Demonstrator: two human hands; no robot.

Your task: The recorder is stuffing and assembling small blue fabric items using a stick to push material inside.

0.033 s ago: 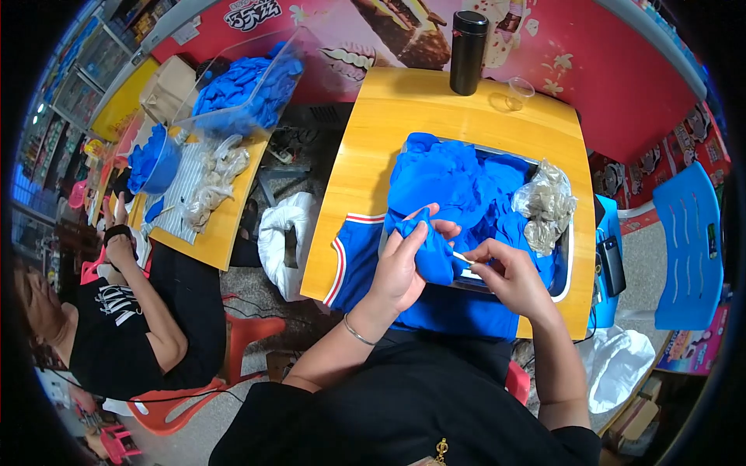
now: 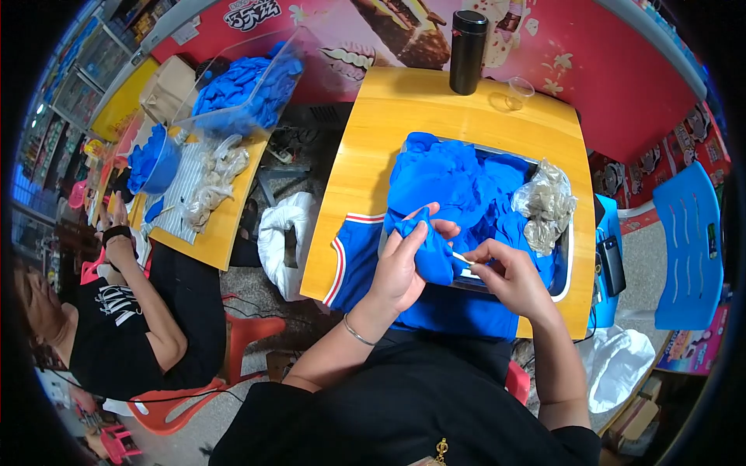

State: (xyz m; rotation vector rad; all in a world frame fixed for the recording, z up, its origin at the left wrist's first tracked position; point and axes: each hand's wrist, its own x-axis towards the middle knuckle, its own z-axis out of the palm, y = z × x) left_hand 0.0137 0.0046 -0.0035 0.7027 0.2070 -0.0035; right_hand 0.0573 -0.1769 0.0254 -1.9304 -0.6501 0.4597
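My left hand [image 2: 404,264] is closed round a soft blue piece [image 2: 437,258], bunched between thumb and fingers above the near edge of a metal tray [image 2: 561,292]. In the fingertips of my right hand [image 2: 505,272] is a thin white stick [image 2: 461,258], pinched with its far end against the blue piece. Whether the tip goes inside it is hidden. A heap of similar thin blue pieces [image 2: 443,179] fills the tray. At the tray's right side lies a crumpled clear plastic bag [image 2: 544,198]. Blue cloth with a red-and-white trim [image 2: 339,268] spreads under the tray's near side.
A black flask [image 2: 468,54] and a clear cup [image 2: 520,89] stand at the table's far edge. On the left, a co-worker [image 2: 124,318] sits by another table with a blue bowl [image 2: 159,167] and a clear bin [image 2: 268,93] of blue pieces. A blue chair [image 2: 688,248] stands right.
My hands, the blue piece and the stick keep their places. The co-worker's hand at the left has shifted slightly.
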